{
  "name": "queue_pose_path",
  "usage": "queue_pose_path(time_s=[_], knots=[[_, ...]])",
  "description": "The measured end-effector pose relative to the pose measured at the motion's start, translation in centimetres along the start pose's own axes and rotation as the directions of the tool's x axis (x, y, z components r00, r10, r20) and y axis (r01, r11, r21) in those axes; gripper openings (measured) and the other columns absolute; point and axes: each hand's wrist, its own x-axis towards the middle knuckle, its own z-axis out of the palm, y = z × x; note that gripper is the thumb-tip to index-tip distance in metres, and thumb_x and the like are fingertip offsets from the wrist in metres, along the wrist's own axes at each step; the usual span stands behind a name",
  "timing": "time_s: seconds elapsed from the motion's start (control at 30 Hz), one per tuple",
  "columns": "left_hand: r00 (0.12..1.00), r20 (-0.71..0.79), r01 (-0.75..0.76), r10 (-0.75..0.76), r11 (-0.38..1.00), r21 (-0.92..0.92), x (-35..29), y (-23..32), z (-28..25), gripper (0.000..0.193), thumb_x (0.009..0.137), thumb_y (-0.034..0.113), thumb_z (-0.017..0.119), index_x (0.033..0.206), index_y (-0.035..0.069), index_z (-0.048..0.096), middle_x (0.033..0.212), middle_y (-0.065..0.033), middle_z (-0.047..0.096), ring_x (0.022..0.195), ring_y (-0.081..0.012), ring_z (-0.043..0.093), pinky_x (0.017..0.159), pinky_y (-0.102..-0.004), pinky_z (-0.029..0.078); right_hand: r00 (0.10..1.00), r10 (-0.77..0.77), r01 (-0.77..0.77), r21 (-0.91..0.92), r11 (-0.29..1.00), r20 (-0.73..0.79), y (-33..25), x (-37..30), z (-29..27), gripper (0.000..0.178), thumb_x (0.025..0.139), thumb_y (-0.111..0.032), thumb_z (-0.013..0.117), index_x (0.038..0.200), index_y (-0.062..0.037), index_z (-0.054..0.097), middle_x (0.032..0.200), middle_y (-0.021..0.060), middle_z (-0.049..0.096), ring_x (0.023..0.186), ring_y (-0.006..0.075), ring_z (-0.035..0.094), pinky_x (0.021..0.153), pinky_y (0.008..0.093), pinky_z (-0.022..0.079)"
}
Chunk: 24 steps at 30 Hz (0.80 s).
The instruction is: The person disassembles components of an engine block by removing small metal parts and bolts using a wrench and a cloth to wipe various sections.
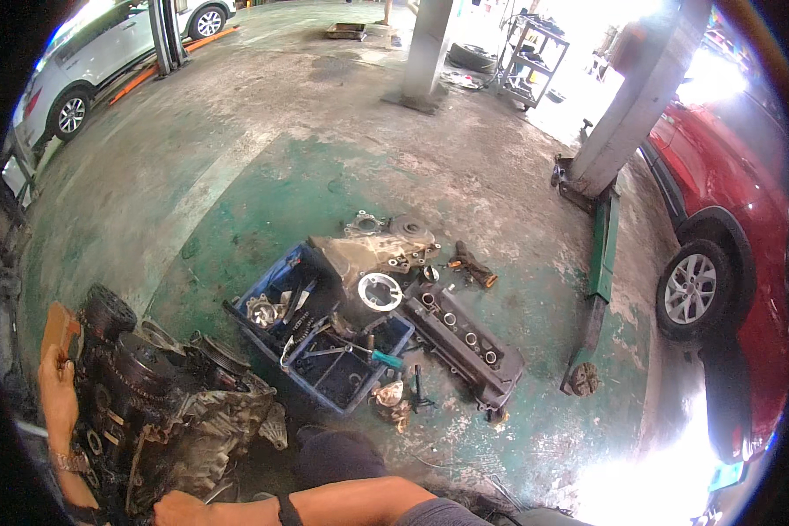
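Note:
A dirty, oily engine (167, 412) with a chain and pulleys lies on the floor at the lower left. My left hand (57, 386), with a watch on its wrist, grips the engine's left end beside a brown block (60, 329). My right hand (180, 508) has its fingers curled on the engine's lower near edge. The right forearm, with a black band on the wrist, comes in from the bottom edge. My knee (337, 456) is bent just right of the engine.
A blue crate (276, 279) of tools and parts holds a green-handled screwdriver (381, 357). A black valve cover (465, 337) and a metal cover (373, 250) lie nearby. A red car (745, 228) stands on the right and a white car (88, 61) at the far left. There are also lift posts (627, 114), a pillar (430, 44) and a cart (535, 53).

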Motion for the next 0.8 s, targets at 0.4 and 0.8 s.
queue_pose_path(time_s=[0.4,0.8], knots=[[0.977,0.188,0.113,-0.105,0.993,-0.034,1.4,3.7,-1.0,0.021,0.092,0.014,0.045,0.088,-0.007,0.045,0.079,-0.0235,0.048,0.07,-0.0335,0.046,0.067,-0.0395,0.039,0.997,0.037,-0.037,0.003,0.999,0.074,0.6,0.4,1.0,0.018,0.067,-0.024,0.06,0.073,-0.0085,0.068,0.075,0.0095,0.067,0.073,0.0263,0.065,0.059,0.0372,0.052],[0.968,-0.206,-0.153,0.145,0.988,-0.024,0.1,2.8,-0.6,0.011,0.084,0.0,0.052,0.091,-0.006,0.047,0.083,-0.0185,0.051,0.075,-0.0285,0.049,0.07,-0.0358,0.04,0.995,0.04,-0.031,0.092,0.995,-0.096,0.7,1.1,2.9,0.016,0.068,-0.018,0.065,0.066,-0.0019,0.065,0.065,0.0176,0.061,0.066,0.033,0.062,0.061,0.0406,0.05]])
